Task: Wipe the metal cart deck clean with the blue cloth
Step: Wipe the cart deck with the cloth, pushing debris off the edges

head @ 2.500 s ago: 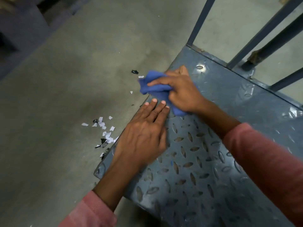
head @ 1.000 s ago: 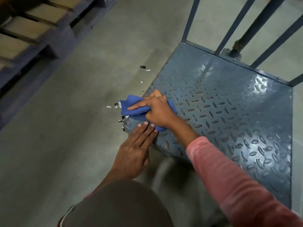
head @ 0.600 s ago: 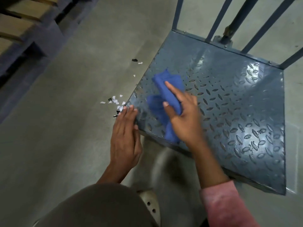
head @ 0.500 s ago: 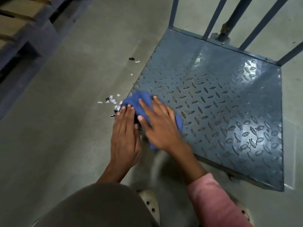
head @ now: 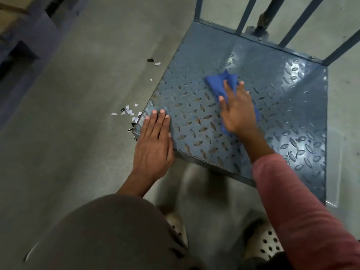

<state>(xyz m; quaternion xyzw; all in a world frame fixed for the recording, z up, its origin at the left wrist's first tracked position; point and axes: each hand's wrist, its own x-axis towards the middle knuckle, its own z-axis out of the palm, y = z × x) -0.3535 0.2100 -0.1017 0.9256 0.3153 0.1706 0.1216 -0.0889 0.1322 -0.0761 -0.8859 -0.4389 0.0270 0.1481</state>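
Pressing down with spread, straight fingers, the right hand (head: 236, 112) lies flat on the blue cloth (head: 219, 84), released rather than grasping it. The cloth is bunched on the metal cart deck (head: 276, 98), a little toward twelve o'clock from the deck's middle. Its crumpled end sticks out past the fingertips toward eleven o'clock, and a narrow strip shows beside the heel of the palm at five o'clock. The left hand (head: 153, 145) is likewise released, palm down with fingers straight and close together. It rests on the deck's corner at eight o'clock, fingertips on the plate and wrist out past the edge. The deck is blue-grey tread plate with raised lozenges, and light glares off it toward two o'clock. Upright bars (head: 243, 16) rise from its far edge between twelve and two o'clock. On the concrete floor (head: 78, 123), just beside the corner at ten o'clock of the left hand, lies a scatter of white and black scraps (head: 128, 112). A few more lie farther off toward twelve o'clock of that scatter. A pink sleeve (head: 303, 211) covers the right forearm at four o'clock. A brown-clad knee (head: 107, 230) fills six to seven o'clock, and a pale perforated shoe (head: 266, 242) shows, blurred, at five o'clock.
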